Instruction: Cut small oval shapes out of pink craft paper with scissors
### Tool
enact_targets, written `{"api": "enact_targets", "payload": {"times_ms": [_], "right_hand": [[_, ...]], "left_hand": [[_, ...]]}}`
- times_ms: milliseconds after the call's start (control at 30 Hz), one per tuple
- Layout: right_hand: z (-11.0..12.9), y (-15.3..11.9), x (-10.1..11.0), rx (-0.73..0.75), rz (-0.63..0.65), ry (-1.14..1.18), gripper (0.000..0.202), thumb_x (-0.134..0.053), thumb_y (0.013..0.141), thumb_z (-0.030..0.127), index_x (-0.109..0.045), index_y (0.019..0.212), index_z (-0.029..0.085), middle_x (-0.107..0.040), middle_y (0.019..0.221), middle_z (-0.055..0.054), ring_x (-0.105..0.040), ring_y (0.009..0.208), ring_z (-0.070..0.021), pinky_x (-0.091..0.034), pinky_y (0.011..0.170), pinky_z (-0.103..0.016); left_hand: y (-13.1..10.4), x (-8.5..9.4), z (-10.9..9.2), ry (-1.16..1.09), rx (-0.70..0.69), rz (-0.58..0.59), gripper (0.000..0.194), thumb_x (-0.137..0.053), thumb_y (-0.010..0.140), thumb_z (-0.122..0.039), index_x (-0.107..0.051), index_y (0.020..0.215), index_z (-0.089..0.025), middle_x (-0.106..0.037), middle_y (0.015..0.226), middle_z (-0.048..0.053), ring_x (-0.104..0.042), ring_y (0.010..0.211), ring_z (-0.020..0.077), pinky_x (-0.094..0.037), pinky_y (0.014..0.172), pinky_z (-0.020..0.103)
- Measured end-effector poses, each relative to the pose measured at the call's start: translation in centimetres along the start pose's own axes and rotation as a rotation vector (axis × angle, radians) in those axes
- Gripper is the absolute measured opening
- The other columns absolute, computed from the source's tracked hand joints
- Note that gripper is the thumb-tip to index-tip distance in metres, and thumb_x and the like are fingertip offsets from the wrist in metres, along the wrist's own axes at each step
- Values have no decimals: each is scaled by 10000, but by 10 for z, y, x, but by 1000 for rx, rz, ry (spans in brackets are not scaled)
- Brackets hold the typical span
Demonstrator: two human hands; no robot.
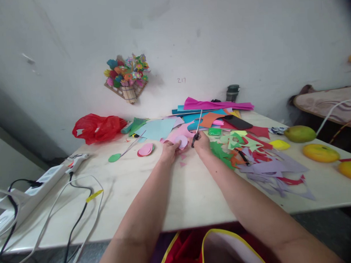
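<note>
My left hand (169,152) pinches a round lilac paper disc (181,141) over the table. Pink paper (183,131) lies just behind the disc; whether the same fingers also grip it I cannot tell. In my right hand (203,144) is a pair of scissors (199,123), blades pointing up and away, apart from the disc. Small pink paper scraps (182,164) rest below my left hand. To the left sits a pile of pink paper circles (145,149), and beyond it a green paper piece (114,157) near a thin stick (132,143).
Paper offcuts (265,166) spread to the right, near a dark phone (237,122) and several mango-like fruits (300,134). Rolled magenta paper (217,104) lies at the back. On the left are a red plastic bag (98,127), a power strip (47,178) and loose cables (77,213).
</note>
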State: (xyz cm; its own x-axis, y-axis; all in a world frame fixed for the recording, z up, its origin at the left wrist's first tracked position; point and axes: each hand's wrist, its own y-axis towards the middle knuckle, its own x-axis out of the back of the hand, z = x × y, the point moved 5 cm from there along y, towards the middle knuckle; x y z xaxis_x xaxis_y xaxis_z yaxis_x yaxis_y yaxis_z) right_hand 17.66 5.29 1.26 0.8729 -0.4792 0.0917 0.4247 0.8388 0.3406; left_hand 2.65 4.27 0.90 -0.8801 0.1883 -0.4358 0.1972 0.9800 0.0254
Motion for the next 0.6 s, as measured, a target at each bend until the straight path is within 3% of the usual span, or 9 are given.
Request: {"api": "enact_targets", "payload": {"times_ms": [200, 600], "right_hand": [[0, -2, -5, -12, 43, 6, 367, -654, 566, 296, -615, 922, 216, -605, 715, 27, -572, 665, -157, -473, 606, -280], [3, -2, -2, -17, 32, -41, 382, -684, 536, 273, -614, 909, 229, -609, 738, 26, -561, 680, -157, -466, 623, -278]], "left_hand": [[-1, -3, 2, -17, 7, 31, 252, -737, 670, -190, -640, 838, -29, -680, 764, 127, -667, 737, 205, -547, 653, 295], [-3, -5, -1, -18, 34, -23, 153, -702, 720, -150, -630, 805, -46, -680, 760, 121, -670, 746, 196, -562, 674, 301]]}}
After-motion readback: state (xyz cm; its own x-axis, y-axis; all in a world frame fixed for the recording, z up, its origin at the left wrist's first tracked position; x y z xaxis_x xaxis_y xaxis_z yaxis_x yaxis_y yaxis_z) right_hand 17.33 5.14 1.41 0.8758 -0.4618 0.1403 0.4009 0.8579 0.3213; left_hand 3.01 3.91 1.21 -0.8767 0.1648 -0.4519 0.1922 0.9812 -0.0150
